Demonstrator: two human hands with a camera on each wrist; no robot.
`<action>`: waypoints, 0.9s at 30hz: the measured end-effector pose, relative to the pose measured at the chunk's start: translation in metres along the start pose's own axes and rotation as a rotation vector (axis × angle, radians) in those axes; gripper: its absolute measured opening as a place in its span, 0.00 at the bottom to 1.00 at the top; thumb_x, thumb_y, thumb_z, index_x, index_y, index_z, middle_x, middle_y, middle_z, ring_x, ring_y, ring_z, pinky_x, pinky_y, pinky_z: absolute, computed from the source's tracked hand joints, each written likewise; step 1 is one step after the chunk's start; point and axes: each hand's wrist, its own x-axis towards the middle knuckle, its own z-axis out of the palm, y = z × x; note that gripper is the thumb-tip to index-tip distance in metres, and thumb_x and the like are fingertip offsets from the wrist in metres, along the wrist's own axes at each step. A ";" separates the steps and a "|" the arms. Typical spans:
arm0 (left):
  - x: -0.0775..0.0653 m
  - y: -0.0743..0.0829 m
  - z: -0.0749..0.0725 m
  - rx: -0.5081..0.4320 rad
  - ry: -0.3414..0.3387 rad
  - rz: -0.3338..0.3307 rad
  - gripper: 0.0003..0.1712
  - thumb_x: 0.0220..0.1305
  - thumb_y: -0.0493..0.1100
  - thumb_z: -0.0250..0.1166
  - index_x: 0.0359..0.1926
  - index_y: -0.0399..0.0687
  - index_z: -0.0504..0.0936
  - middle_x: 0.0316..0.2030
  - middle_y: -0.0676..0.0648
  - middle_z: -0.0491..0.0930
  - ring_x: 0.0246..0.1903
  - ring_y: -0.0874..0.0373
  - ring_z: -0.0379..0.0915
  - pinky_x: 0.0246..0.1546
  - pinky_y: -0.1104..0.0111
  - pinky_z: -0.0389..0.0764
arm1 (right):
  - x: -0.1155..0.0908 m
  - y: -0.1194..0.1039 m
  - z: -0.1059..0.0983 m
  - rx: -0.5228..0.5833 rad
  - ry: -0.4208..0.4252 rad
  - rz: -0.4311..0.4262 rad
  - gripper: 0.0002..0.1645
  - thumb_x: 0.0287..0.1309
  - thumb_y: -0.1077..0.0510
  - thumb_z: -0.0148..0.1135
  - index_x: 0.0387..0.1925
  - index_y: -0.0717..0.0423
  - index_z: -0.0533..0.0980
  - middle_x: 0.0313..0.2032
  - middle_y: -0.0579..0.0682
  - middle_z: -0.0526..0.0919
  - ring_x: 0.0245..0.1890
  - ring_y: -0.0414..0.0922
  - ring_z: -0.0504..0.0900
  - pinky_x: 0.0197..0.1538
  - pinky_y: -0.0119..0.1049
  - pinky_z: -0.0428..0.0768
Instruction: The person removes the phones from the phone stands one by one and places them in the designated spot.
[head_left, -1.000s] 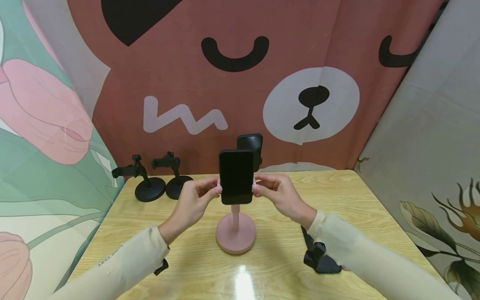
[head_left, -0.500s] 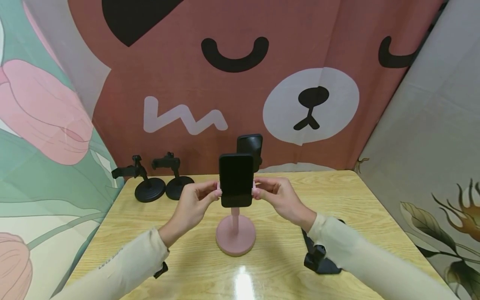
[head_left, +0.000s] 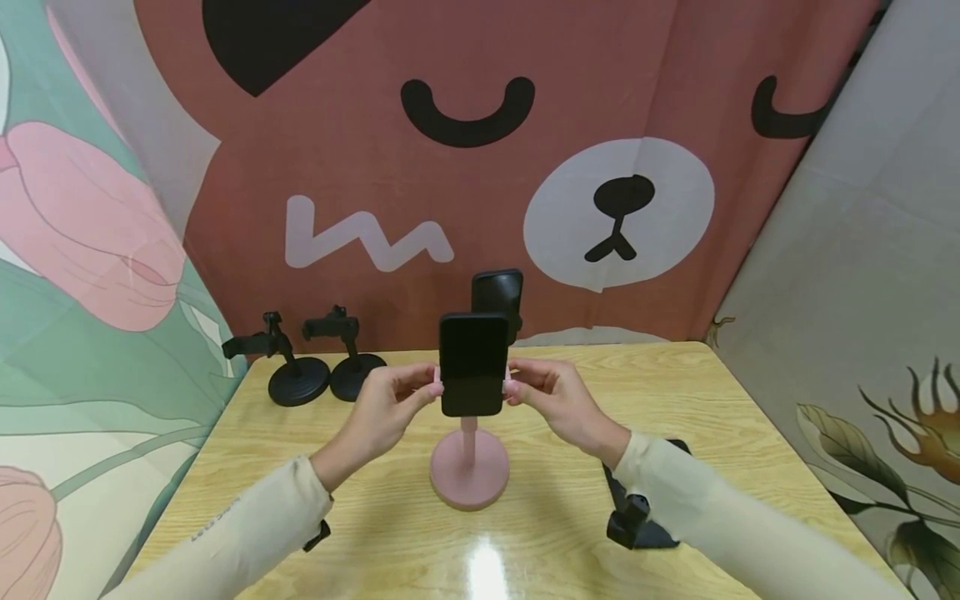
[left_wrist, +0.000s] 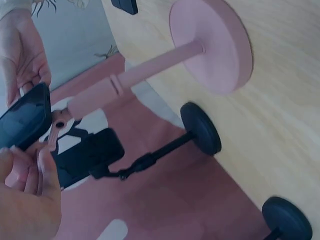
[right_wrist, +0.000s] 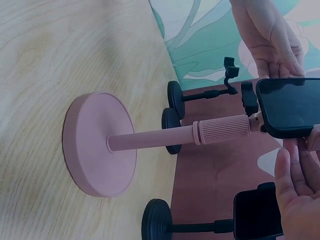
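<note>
A black phone (head_left: 473, 367) sits upright in the holder of a pink phone stand (head_left: 469, 471), above its round base. My left hand (head_left: 378, 412) pinches the pink clamp arm at the phone's left edge between thumb and fingers. On the opposite edge, my right hand (head_left: 566, 404) grips the other clamp arm the same way. The right wrist view shows the pink post with its ribbed collar (right_wrist: 222, 131), joined to the holder behind the phone. Most of the clamp is hidden by the fingers and the phone.
Two black stands with bare holders, one (head_left: 298, 381) left of the other (head_left: 357, 377), occupy the back left of the table. Behind the pink stand, another black stand carries a phone (head_left: 498, 292). Under the right forearm lies a dark phone (head_left: 615, 487) beside other black items, partly hidden.
The phone's top edge has come down a little in the head view, and its bottom edge slightly less. Both hands keep their grip and have sunk slightly with it. The pink base stays put.
</note>
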 end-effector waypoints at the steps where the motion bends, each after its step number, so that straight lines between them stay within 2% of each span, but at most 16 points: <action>1: 0.001 0.001 -0.002 0.013 -0.017 0.004 0.14 0.68 0.37 0.66 0.52 0.37 0.86 0.44 0.40 0.89 0.41 0.55 0.86 0.41 0.74 0.85 | 0.000 0.000 0.000 -0.001 -0.002 0.003 0.21 0.69 0.59 0.62 0.60 0.64 0.78 0.50 0.67 0.86 0.39 0.40 0.89 0.51 0.34 0.87; 10: 0.011 0.009 -0.019 0.109 -0.199 -0.005 0.19 0.70 0.41 0.66 0.59 0.41 0.83 0.49 0.43 0.88 0.45 0.55 0.86 0.44 0.70 0.86 | 0.000 0.000 -0.001 -0.025 -0.014 0.013 0.22 0.70 0.58 0.61 0.61 0.63 0.77 0.50 0.66 0.86 0.39 0.39 0.88 0.52 0.33 0.86; 16: 0.017 0.015 -0.026 0.171 -0.286 0.005 0.12 0.71 0.43 0.65 0.53 0.49 0.85 0.44 0.51 0.88 0.42 0.62 0.83 0.45 0.68 0.85 | 0.001 0.000 -0.002 -0.038 -0.027 -0.007 0.22 0.71 0.59 0.60 0.62 0.63 0.76 0.50 0.67 0.86 0.39 0.39 0.87 0.51 0.32 0.86; 21: 0.018 0.020 -0.027 0.207 -0.298 0.025 0.07 0.70 0.42 0.66 0.46 0.50 0.86 0.39 0.51 0.86 0.38 0.62 0.81 0.44 0.67 0.84 | 0.002 -0.002 -0.003 -0.047 -0.033 -0.018 0.22 0.71 0.60 0.60 0.62 0.65 0.76 0.49 0.66 0.86 0.39 0.38 0.87 0.51 0.32 0.86; 27: 0.015 0.022 -0.021 0.209 -0.233 0.047 0.03 0.68 0.41 0.67 0.41 0.50 0.87 0.35 0.53 0.87 0.36 0.64 0.83 0.41 0.69 0.86 | 0.007 -0.003 -0.007 -0.049 -0.025 -0.002 0.24 0.71 0.60 0.59 0.65 0.65 0.74 0.51 0.65 0.86 0.40 0.40 0.87 0.54 0.32 0.85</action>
